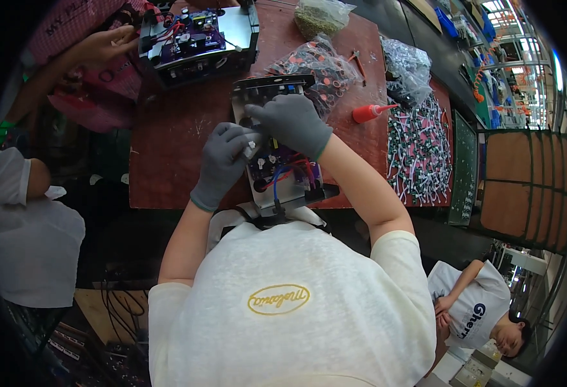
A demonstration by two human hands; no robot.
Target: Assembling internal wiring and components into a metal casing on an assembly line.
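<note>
An open metal chassis [258, 182] with purple circuit boards and red and blue wires lies in front of me at the table's near edge. My left hand [220, 161], in a grey glove, is at its left side, fingers closed on a small white connector [250, 149]. From the right, my right hand [296, 122], gloved the same way, reaches over the chassis. Its fingers are drawn together close to the left fingertips, and whatever they grip is hidden. Both hands cover the middle of the boards. The dark end panel [273, 81] of the chassis stands on the far side.
Right of the chassis are a red squeeze bottle [364, 114], a plastic bag of ring-shaped parts [325, 72] and many short white cables [419, 155]. A bag of small greenish pieces [322, 19] lies farther back. At far left, a co-worker's hand [106, 46] is beside a similar chassis [235, 29].
</note>
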